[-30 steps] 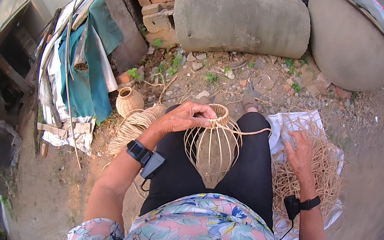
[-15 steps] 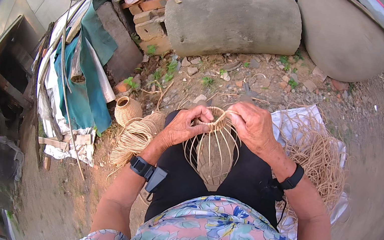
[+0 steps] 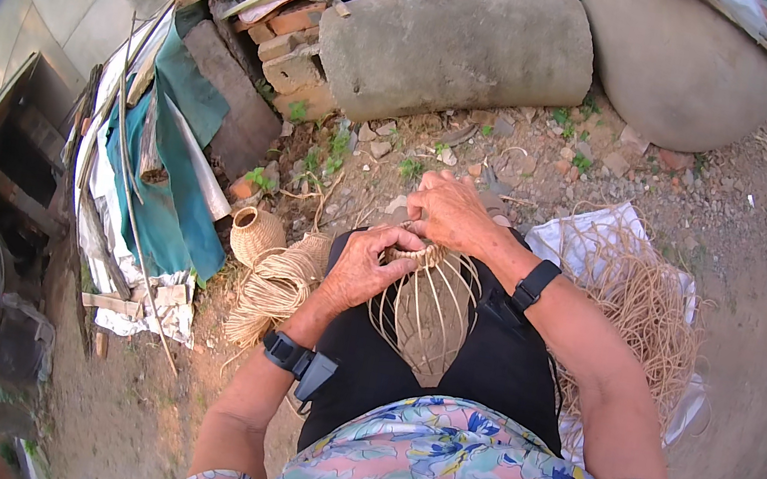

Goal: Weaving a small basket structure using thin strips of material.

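Between my thighs hangs a half-woven basket point(image 3: 440, 295), its tan ribs spreading down from a tightly woven round rim. My left hand point(image 3: 371, 263) pinches the left side of that rim between thumb and fingers. Beyond it, my right hand point(image 3: 454, 213) reaches across the far side of the rim, fingers curled together; whatever lies in them is hidden by the knuckles. Left of my knee sit a coiled bundle of tan cord point(image 3: 274, 287) and a small finished woven basket point(image 3: 257, 237) with a round mouth.
At my right, loose tan cord point(image 3: 639, 318) is heaped on a white sack point(image 3: 572, 236). Ahead lie a concrete cylinder point(image 3: 461, 50), a big rounded grey slab point(image 3: 676, 65) and stacked bricks point(image 3: 291, 67). Teal cloth point(image 3: 170, 153) and sticks lean at the left.
My right hand has left the right side of the rim and swung left and away to its far side. The left hand keeps its pinch on the rim.
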`<state>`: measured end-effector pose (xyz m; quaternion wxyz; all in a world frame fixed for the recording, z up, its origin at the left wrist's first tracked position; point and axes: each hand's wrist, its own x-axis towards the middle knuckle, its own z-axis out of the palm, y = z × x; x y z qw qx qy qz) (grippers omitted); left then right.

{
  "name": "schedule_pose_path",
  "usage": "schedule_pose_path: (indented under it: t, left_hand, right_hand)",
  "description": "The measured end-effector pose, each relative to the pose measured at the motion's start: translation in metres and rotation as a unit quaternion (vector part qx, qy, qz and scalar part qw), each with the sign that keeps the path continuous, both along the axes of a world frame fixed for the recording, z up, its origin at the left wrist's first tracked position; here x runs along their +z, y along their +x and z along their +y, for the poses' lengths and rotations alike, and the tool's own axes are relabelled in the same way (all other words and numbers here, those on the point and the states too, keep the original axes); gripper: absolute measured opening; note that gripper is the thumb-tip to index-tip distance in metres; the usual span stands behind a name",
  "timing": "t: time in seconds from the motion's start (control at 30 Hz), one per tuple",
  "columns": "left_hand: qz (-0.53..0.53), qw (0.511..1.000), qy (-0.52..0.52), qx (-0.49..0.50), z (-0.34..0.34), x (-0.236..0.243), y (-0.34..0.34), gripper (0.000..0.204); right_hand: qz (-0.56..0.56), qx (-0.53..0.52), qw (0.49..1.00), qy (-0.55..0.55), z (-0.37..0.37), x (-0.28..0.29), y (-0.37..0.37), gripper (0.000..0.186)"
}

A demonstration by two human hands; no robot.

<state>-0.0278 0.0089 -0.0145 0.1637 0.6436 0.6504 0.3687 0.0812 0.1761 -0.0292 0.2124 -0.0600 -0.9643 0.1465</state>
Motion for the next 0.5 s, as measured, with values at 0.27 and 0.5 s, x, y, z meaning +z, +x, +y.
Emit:
schedule_pose_path:
  t: [0.27, 0.5]
  left_hand:
    - [-0.15, 0.983, -0.107, -0.021, 0.003, 0.009, -0.003, 0.019]
    - [-0.223, 0.947, -0.196, -0.124, 0.023, 0.019, -0.016, 0.026]
  right_hand:
    - [0.248, -0.114, 0.945, -0.181, -0.043, 0.0, 0.064, 0.012]
    - [0.199, -0.069, 0.93, -0.3, -0.079, -0.021, 0.075, 0.013]
